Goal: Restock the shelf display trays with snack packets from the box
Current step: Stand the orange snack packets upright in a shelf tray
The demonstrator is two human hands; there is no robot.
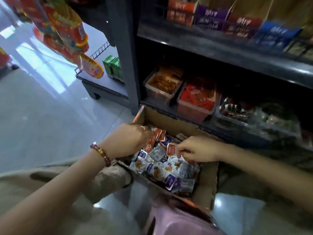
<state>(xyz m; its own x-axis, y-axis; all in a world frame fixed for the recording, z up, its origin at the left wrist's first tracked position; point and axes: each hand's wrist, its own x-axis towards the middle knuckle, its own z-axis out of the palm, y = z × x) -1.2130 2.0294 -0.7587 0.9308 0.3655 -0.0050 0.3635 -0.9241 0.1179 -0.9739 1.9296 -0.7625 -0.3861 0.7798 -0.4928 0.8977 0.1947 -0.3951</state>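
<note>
Box (169, 119) of matt brown corrugated cardboard, filled with snack packets (162, 167) of glossy, crinkled plastic film. At its 1 o'clock stand display trays (162, 94) of clear, smooth rigid plastic on a shelf (220, 50) of dark, matt painted metal. The floor (42, 107) at 9 o'clock is glossy, reflective tile; at 7 o'clock lie beige matt cloth (108, 178) and a bracelet (101, 154) of polished beads.

- Lower centre, between your arms: brown corrugated cardboard box (171, 122).
- Inside it: small foil snack packets (160, 168), white and purple with orange-brown food prints.
- Upper left of the box: orange-red snack packets (153, 139).
- On your left wrist: beaded bracelet (101, 154), dark red with a gold bead.
- Centre right: clear plastic tray of orange-brown sticks (157, 94) and clear plastic tray of red sachets (193, 111).
- Top right: printed card display cartons (211, 19) in orange, purple, red and blue.
- Centre left: green cartons (112, 67).
</note>
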